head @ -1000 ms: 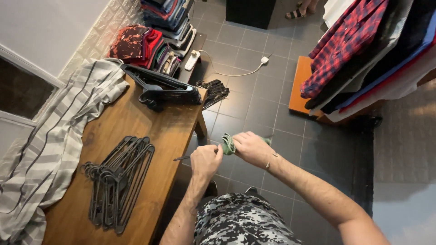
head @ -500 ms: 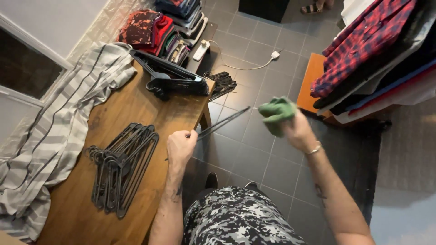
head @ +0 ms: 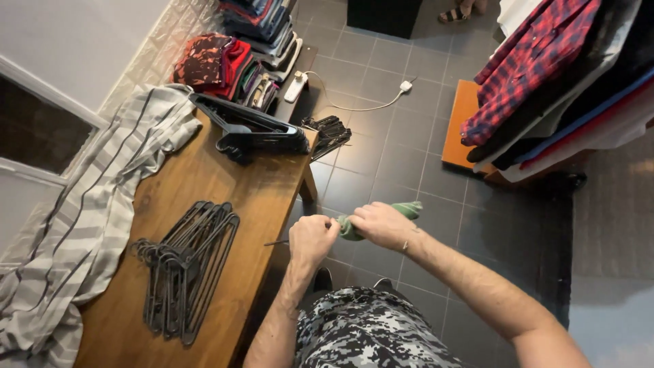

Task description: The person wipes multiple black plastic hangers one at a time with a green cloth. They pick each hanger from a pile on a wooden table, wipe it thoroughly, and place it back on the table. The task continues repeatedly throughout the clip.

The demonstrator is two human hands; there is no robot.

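**Green cloth brought back to the thin rod**

The right hand (head: pixel 381 225), half a second ago raised out to the side, has been drawn in again beside the left hand (head: pixel 312 238). A green cloth (head: pixel 402 211) is clenched in it and pressed against a thin dark rod (head: pixel 279 242), itself gripped in the left fist just off the tabletop (head: pixel 204 184) edge. Wiping appears resumed. A pile of dark hangers (head: pixel 184 269) lies on the tabletop.

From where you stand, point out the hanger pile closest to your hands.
The flat pile of thin dark hangers on the table's near end; the bulkier black stack lies at the far end.
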